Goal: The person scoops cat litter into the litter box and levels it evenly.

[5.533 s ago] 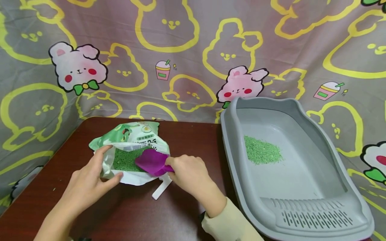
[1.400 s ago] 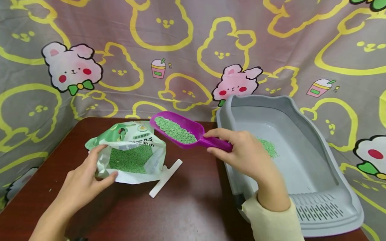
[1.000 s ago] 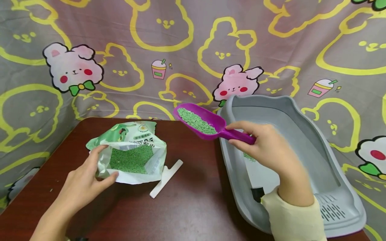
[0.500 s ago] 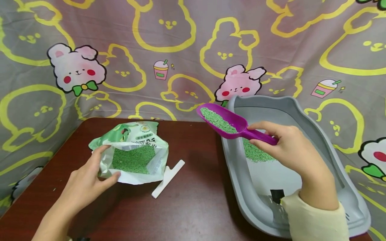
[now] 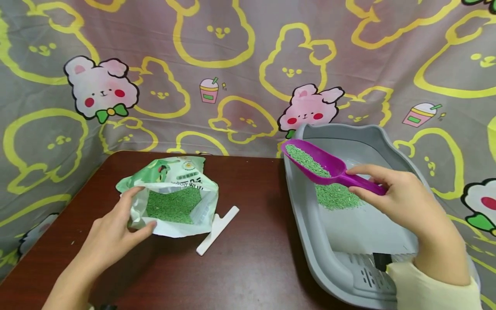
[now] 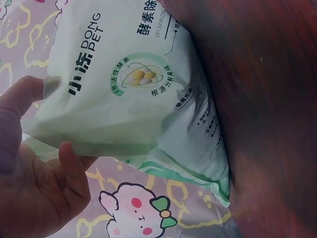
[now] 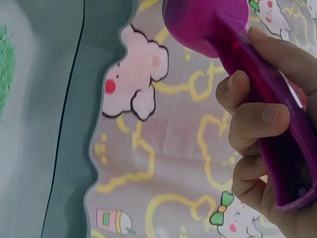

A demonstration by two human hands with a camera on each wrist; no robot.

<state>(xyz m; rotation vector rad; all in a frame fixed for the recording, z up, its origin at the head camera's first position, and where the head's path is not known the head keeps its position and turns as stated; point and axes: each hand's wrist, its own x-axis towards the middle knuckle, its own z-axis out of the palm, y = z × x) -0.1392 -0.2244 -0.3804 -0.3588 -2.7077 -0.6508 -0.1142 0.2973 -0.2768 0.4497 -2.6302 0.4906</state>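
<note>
My right hand [image 5: 407,200] grips the handle of a purple scoop [image 5: 336,165] loaded with green pellet litter [image 5: 308,161]. The scoop hangs over the left side of a grey litter box [image 5: 304,232], where a small heap of the same litter [image 5: 337,197] lies on the floor. In the right wrist view the fingers wrap the scoop's handle [image 7: 277,119]. My left hand [image 5: 110,234] holds the mouth of a green and white litter bag [image 5: 182,170] at its left side, fingers and thumb spread along the rim. Green litter shows inside; the left wrist view shows the bag's printed side [image 6: 114,99].
A white T-shaped plastic piece [image 5: 218,231] lies on the brown table [image 5: 248,267], right of the bag. Behind the table hangs a grey curtain [image 5: 240,38] with rabbit prints. The litter box has raised walls and a slotted front ledge [image 5: 358,273].
Earlier the scoop was dipped in the bag; it came out filled, and my right hand has carried it rightward over the litter box. My left hand stays at the bag.
</note>
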